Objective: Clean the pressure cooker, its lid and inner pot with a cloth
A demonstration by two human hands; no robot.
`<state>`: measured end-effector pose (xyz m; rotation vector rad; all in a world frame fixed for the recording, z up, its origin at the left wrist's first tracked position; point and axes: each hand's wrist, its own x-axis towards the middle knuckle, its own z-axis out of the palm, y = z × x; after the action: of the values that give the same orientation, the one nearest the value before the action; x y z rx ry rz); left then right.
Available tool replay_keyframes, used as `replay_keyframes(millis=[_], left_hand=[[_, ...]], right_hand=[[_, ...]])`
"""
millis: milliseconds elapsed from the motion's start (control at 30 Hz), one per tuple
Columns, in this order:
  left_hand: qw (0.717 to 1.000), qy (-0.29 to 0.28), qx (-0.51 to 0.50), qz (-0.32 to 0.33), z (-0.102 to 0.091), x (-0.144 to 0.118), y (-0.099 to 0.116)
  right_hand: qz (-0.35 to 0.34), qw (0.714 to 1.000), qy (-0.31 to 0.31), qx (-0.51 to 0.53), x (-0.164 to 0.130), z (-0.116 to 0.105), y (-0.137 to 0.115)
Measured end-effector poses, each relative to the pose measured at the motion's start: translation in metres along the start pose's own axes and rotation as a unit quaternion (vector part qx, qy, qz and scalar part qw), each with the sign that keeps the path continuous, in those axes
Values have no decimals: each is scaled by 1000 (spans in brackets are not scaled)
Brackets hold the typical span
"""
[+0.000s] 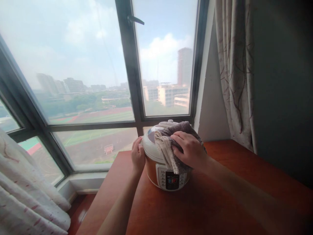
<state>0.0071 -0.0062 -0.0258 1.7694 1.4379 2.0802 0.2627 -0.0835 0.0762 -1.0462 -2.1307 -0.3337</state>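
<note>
Reddish-brown tabletop (154, 215) up front, rice cooker (172, 179) sitting on it. Left hand (138, 156) is part-open, fingers just resting on the cooker's side; right hand (189, 148) has its fingers half-curled, gripping a cloth (166, 147) against the lid (149, 142). Window's (97, 65) behind, sports field (95, 137) way out.

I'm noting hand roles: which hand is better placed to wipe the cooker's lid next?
Probably the right hand: it holds the cloth on the lid, while the left hand rests against the cooker's left side.
</note>
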Motion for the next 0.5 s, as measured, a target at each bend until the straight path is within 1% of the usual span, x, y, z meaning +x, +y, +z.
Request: replay_keyframes(millis=[67,133,233,300,400,500], left_hand=[[1000,9,-6,-7,1,-1,0],[999,28,-16,-18,5,-3,1],[997,53,-33,-36,10,-6,1],[996,64,-41,-44,13,-7,-1],[995,75,-48,-52,15,-9,-3],[994,85,-51,-51,17,-9,-4]], right_hand=[[32,999,44,1,-17,7,19],[77,992,95,18,-34,18,38],[154,969,176,78,-53,39,62],[176,953,216,121,-58,53,72],[196,937,246,155,-54,69,80],[218,931,243,163,-47,77,89]])
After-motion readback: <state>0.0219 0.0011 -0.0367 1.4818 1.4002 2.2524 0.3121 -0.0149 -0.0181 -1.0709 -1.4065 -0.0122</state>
